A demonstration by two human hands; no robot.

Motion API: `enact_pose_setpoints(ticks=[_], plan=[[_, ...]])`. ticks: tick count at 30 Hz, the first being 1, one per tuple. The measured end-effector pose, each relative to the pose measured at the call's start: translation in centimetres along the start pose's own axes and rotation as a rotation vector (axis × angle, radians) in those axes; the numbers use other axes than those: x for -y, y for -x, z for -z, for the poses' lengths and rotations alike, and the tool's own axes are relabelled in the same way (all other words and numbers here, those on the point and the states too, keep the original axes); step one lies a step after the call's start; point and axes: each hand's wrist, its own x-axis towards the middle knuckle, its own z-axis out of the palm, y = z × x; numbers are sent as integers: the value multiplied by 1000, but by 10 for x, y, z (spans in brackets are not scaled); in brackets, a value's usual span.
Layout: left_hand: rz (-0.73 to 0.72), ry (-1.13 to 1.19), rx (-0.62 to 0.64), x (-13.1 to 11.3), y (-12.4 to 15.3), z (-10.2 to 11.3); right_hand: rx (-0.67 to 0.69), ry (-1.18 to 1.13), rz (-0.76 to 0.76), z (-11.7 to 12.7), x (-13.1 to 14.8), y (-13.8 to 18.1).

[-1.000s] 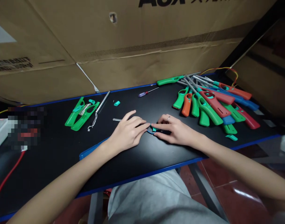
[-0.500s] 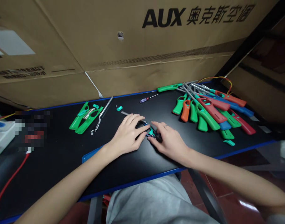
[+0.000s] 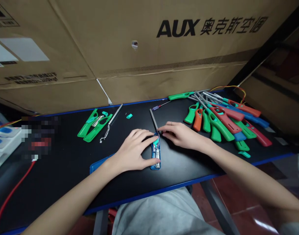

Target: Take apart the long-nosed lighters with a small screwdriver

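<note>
An opened blue utility lighter [image 3: 156, 153] lies on the black table, its metal tube pointing away from me. Inside its shell show a silver fuel tank, a teal trigger and thin wires. My left hand [image 3: 137, 148] grips it from the left, with the thumb over the tank and fingertips by the tube's base. From the right, my right hand [image 3: 180, 133] has its fingers pinched together at the tube's lower end; whatever is between them is too small to make out. The other blue shell half [image 3: 98, 164] lies partly beneath my left forearm.
Green shell halves [image 3: 97, 129] and a loose metal tube with wires [image 3: 115, 116] lie at the left. A small screwdriver [image 3: 157, 107] rests at the back. Several coloured lighters [image 3: 222, 120] are piled at the right. A cardboard box [image 3: 149, 71] stands behind the table.
The blue lighter has been turned, so its tube now points away and its inside is visible. My right hand has moved up to the tube's base. The view has shifted slightly.
</note>
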Motion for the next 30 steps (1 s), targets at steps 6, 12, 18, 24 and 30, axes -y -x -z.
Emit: enact_pose_setpoints(ticks=[6,12,18,24,30], plan=[[2,-19,52,-3,5,0,22,335,126,-6,-15,-26],[0,-31,117,-3,23,11,-43,443,259,-8,-17,-33],[6,24,273,0,34,31,-13,273,358,-14,-22,-31],[39,41,331,0,35,33,-99,46,364,-19,-32,-31],[60,29,279,-1,34,25,-125,36,375,-17,-40,-31]])
